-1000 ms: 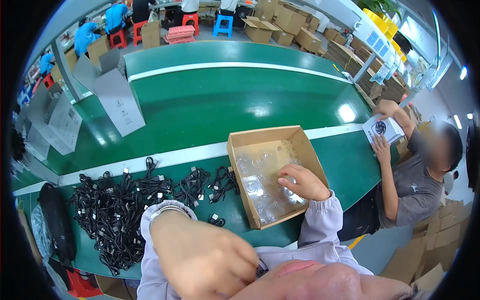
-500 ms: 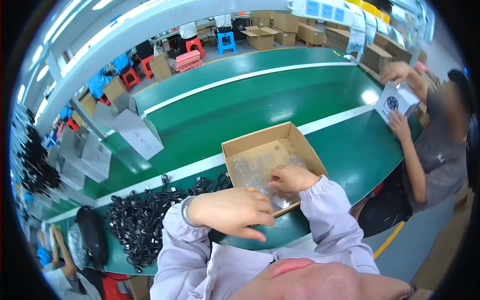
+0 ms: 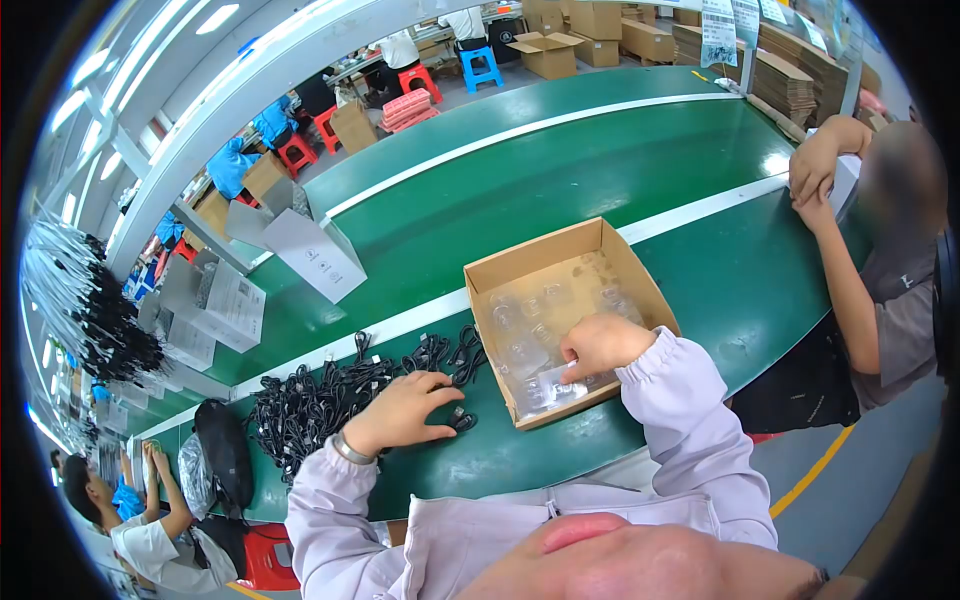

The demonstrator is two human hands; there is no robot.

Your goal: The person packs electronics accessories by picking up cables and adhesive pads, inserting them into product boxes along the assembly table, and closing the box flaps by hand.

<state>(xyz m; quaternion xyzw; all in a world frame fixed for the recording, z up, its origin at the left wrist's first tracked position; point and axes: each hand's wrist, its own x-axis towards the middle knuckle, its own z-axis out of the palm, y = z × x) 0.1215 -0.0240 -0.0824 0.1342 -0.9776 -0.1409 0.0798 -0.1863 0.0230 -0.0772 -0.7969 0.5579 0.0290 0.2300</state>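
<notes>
My left hand [image 3: 405, 410] is over the green table, thumb and fingers spread apart. Just off its fingertips lies a small coiled black cable [image 3: 461, 420], with a heap of similar black cables [image 3: 310, 405] beyond the wrist. My right hand [image 3: 607, 343] reaches into a shallow cardboard box [image 3: 492, 375], its fingers curled and pinched at a small clear plastic packet [image 3: 548, 388] near the front wall. Several more clear packets [image 3: 525, 315] lie flat on the box floor; their contents are too faint to name.
White printed cartons [image 3: 318, 258] stand to the left on the green conveyor [image 3: 480, 195]. A black bag [image 3: 222, 455] lies at the table's left end. Bundled cables [image 3: 100, 310] hang at far left. A co-worker [image 3: 870, 290] holds a white box at right.
My left hand has moved left, from beside the cardboard box to near the small cable, with its fingers spreading. My right hand stays in the box, now at a packet. The view has shifted.
</notes>
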